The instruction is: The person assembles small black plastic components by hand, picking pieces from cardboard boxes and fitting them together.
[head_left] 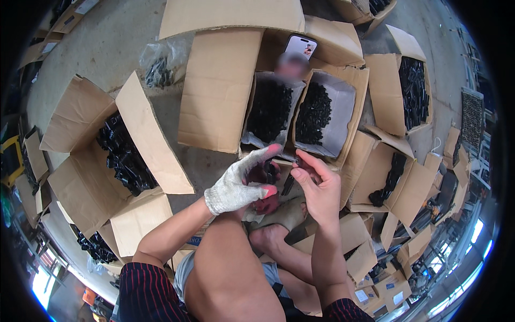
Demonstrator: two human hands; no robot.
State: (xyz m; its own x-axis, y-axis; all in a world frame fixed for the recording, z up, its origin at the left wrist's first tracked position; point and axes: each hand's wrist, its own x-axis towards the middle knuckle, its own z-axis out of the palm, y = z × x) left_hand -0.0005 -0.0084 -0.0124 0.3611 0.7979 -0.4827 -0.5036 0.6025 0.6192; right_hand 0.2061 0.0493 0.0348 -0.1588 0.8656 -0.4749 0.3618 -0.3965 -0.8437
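My left hand (236, 185) wears a whitish knit glove with red fingertips. Its fingers curl round some black plastic pieces (271, 170), partly hidden by the glove. My bare right hand (322, 185) is close beside it, thumb and forefinger pinched together at something dark and small that I cannot make out. A slim black strip (288, 185) shows below the pinch; which hand it belongs to is unclear. Just beyond both hands, two grey-lined trays stand in a cardboard box. The left tray (248, 134) has a dense black heap; the right tray (343, 102) contains many small black parts (314, 112).
A phone (307, 44) with a lit screen leans at the back of the box. To the left, an open carton (80, 182) contains shiny black pieces. Two more cartons (383, 96) with black parts stand at the right. A clear plastic bag (161, 64) lies on the floor.
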